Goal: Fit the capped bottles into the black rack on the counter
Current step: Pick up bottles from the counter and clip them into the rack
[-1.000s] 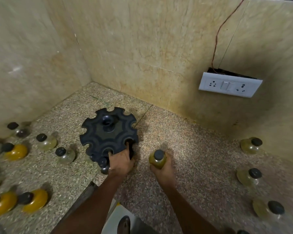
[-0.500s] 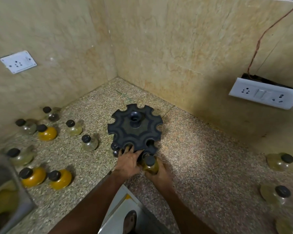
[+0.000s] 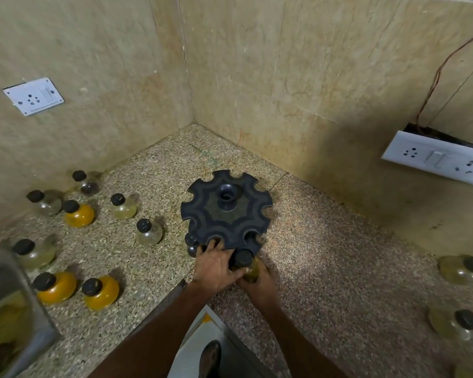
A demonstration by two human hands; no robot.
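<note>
A round black rack (image 3: 227, 211) with notched slots around its rim stands on the speckled counter (image 3: 325, 268) in the corner. My left hand (image 3: 216, 266) grips the rack's near edge, fingers curled into a slot. My right hand (image 3: 260, 285) holds a yellowish bottle with a black cap (image 3: 245, 264) right against a near slot of the rack. One capped bottle (image 3: 191, 244) sits at the rack's near-left slot, partly hidden by my left hand.
Several capped bottles stand loose on the counter at left, some orange (image 3: 78, 214), some clear (image 3: 148, 231). More lie at the right edge (image 3: 460, 270). Wall sockets (image 3: 434, 160) are on both walls. A steel sink (image 3: 8, 317) is at the lower left.
My right hand has carried the yellowish bottle from open counter up to the rack's near slot. My left hand stayed on the rack's edge. My view has swung left.
</note>
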